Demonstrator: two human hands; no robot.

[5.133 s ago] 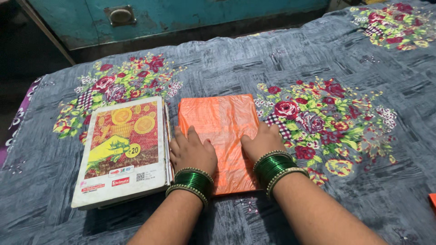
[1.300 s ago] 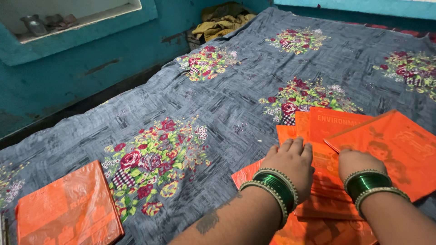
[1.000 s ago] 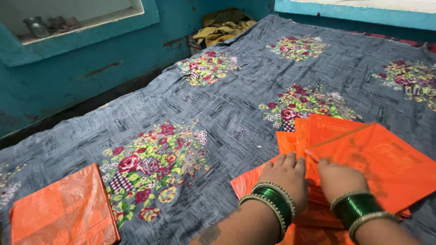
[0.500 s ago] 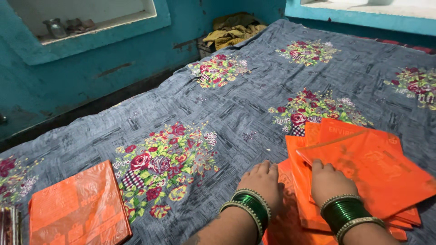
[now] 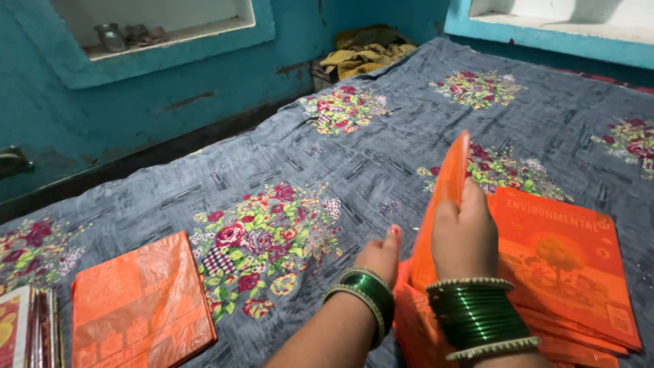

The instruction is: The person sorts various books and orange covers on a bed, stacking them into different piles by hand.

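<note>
Both hands work at the orange stack on the bed (image 5: 409,146): right hand (image 5: 465,235) closed on an upended plastic-covered book (image 5: 443,197), seemingly light, slick, best gripped along its edges, while left hand (image 5: 380,255) rests open beside it.

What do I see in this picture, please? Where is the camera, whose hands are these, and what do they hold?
The camera sits on a person's head and looks down at their own two bare hands. The right hand lifts one orange book on edge from a pile of orange books. The left hand is beside the pile; whether it grips anything is hidden. All lies on a grey flowered bedsheet. Far left lies another orange plastic-covered book.
</note>
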